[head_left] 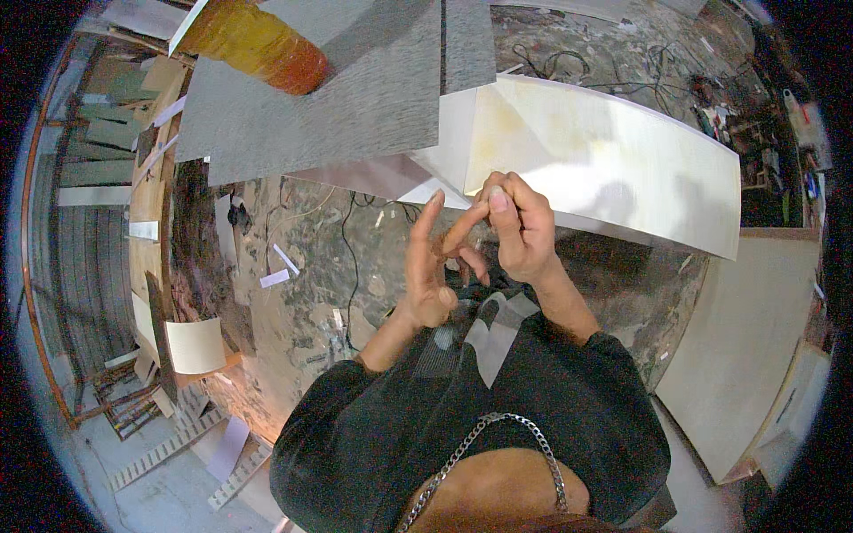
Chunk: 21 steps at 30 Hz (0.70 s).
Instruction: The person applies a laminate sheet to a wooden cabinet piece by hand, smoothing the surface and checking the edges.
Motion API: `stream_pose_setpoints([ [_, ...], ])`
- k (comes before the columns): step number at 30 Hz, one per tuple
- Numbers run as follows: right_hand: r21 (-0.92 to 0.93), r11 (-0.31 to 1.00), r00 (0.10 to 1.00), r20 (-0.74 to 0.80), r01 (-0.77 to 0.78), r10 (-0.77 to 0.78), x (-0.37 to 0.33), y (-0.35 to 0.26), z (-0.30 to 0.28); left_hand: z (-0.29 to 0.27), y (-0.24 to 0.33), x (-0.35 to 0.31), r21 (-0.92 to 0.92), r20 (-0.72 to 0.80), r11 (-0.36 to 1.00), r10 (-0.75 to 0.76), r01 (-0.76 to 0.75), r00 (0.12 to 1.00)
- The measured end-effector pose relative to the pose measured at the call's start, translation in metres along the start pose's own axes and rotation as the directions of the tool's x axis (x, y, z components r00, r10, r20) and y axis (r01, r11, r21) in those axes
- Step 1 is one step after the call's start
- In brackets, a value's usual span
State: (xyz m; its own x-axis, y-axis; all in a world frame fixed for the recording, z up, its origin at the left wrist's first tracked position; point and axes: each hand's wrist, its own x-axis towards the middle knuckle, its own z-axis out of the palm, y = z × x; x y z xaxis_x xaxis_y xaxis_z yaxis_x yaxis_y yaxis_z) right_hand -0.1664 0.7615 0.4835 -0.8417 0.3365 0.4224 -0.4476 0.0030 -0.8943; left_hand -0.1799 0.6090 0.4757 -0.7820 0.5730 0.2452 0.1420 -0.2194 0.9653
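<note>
My two hands are together in front of my body, above the floor. The left hand [435, 266] has its fingers apart, with one of them reaching across to the right hand. My right hand [524, 226] is closed, its thumb and fingertips pinched on the tip of that left finger. Whether something small lies between the fingertips is too fine to make out. Just beyond the hands are a grey wood-grained panel [355, 107] and a long white panel [613, 160]. On the grey panel stands a yellow and orange-red container [267, 49].
Dark cables [349, 258] and white offcuts [277, 274] litter the stained floor [302, 222]. At right a large pale board [737, 346] leans or lies. Along the left run a wooden edge [147, 213] and stacked strips. Tools [711, 124] crowd the far right.
</note>
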Motion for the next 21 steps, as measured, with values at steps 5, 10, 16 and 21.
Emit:
stream_pose_setpoints([
  [5, 0.027, 0.999, 1.000, 0.020, -0.018, 0.017, 0.000, -0.001, -0.003, 0.001, -0.002, -0.002, -0.069, 0.055, 0.998, -0.002, 0.006, 0.998],
  [10, 0.062, 0.997, 0.999, 0.019, -0.040, 0.039, -0.004, 0.000, -0.001, 0.006, 0.014, 0.003, -0.137, -0.009, 0.984, -0.117, 0.115, 0.993],
  [16, 0.129, 0.992, 0.992, -0.123, -0.001, 0.017, -0.002, 0.007, -0.001, 0.003, 0.020, 0.009, -0.283, -0.048, 0.957, -0.074, 0.058, 0.996],
  [21, 0.056, 0.998, 0.993, -0.114, 0.033, -0.026, 0.003, 0.002, -0.006, 0.005, 0.031, 0.012, -0.312, -0.073, 0.946, -0.121, 0.093, 0.990],
])
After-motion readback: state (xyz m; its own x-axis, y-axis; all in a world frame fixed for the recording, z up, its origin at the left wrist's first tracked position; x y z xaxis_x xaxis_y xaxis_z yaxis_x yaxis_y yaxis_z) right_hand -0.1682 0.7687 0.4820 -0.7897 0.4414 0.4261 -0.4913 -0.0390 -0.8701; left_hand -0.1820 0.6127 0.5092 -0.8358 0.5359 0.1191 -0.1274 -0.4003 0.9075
